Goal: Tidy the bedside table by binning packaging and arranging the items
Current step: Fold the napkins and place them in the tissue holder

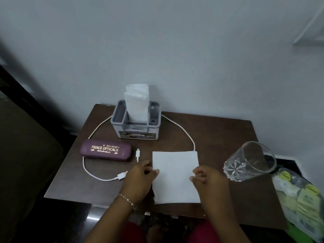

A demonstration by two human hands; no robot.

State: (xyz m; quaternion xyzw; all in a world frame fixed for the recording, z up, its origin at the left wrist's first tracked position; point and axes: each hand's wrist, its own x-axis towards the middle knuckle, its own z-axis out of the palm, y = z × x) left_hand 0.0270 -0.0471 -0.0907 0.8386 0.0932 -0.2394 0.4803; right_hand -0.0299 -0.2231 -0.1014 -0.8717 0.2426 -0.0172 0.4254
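A white square tissue [175,174] lies flat on the dark wooden bedside table [219,137]. My left hand [138,179] pinches its left edge and my right hand [208,179] pinches its right edge. Behind it stands a grey tissue box [138,127] with a tissue sticking up. A purple spectacle case [105,150] lies at the left. A white charging cable [98,174] loops around the box and case, its plugs near my left hand. A clear glass [250,162] lies tipped on its side at the right.
A green and yellow plastic packet [301,199] hangs over the table's right front corner. A white wall stands behind the table. Dark furniture sits at the left.
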